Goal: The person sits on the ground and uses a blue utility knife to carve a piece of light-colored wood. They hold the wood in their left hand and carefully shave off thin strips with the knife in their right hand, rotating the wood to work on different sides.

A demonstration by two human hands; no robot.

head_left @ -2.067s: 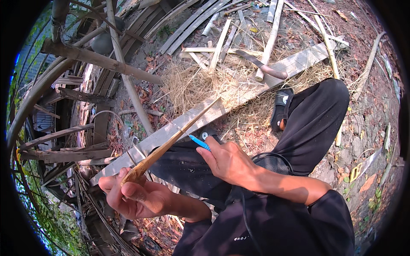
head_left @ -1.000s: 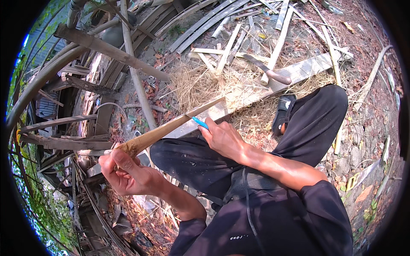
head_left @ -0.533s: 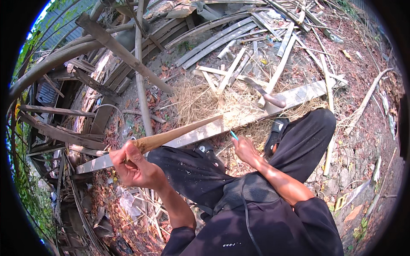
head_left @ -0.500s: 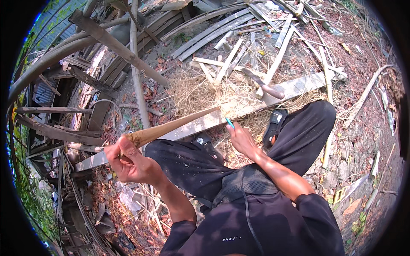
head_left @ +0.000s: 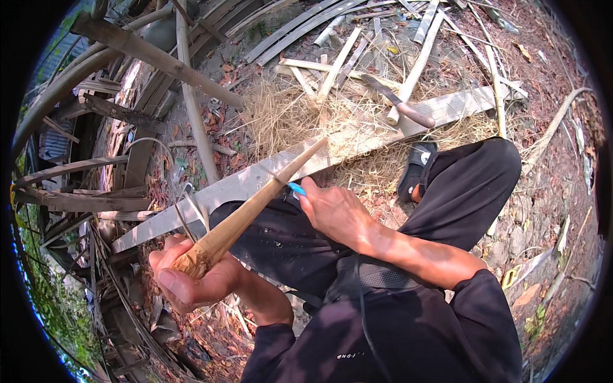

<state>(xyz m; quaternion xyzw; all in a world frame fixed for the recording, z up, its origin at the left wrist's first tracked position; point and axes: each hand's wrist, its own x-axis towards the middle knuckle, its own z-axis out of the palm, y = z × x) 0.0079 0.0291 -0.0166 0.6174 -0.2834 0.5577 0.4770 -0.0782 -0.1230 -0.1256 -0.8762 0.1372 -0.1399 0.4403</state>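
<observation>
A long tapered wooden stick (head_left: 249,214) slants up and to the right, its thick rough end in my left hand (head_left: 195,281), whose fingers wrap round it. The thin pointed end reaches over a long grey plank (head_left: 463,112). My right hand (head_left: 341,217) is closed on a slim blue tool (head_left: 296,189). The tool is against or right beside the middle of the stick; its exact kind is too small to make out. On the plank lies a large knife (head_left: 416,115) with a brown wooden handle and dark blade.
Pale shavings (head_left: 274,121) are heaped along the plank, with several cut wood strips (head_left: 338,64) beyond. Poles and stacked timber (head_left: 153,57) crowd the left side. My sandalled foot (head_left: 414,172) stands near the plank. Dry leaves litter the ground.
The stick has turned and its thick end now shows over my left palm. My right hand has moved left with the blue tool, from near the tip to the stick's middle.
</observation>
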